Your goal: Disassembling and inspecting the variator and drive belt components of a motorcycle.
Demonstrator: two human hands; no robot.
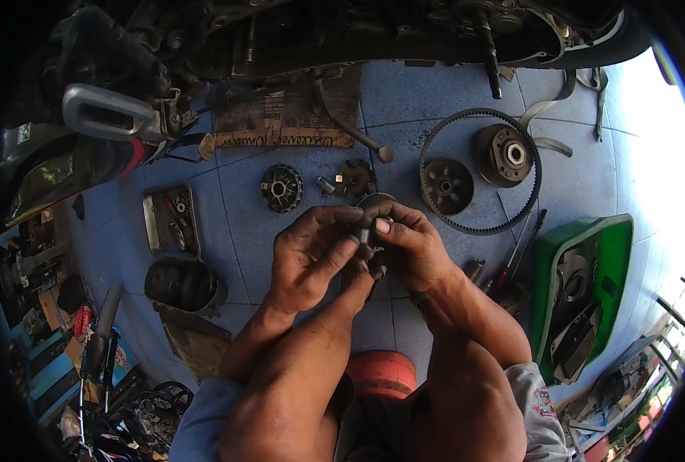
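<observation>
Both my hands meet in front of my knees. My left hand [312,254] pinches a small dark piece [364,237] between thumb and fingers; it looks like a short cylinder, but its kind cannot be made out. From the other side, the thumb and curled fingers of my right hand [416,240] close on the same spot. Just beyond my fingertips, a round grey part [376,199] is mostly hidden. Past it on the floor lie a notched metal plate [354,179], a short metal sleeve [325,185] and a finned round pulley half [282,189].
A toothed drive belt [539,175] loops around a clutch bell [446,187] and a clutch assembly [502,156]. At right stands a green bin [627,250] of parts; at left, a metal tray [152,223] of tools. The motorbike's underside [404,38] spans the far edge. A red stool [382,373] is under me.
</observation>
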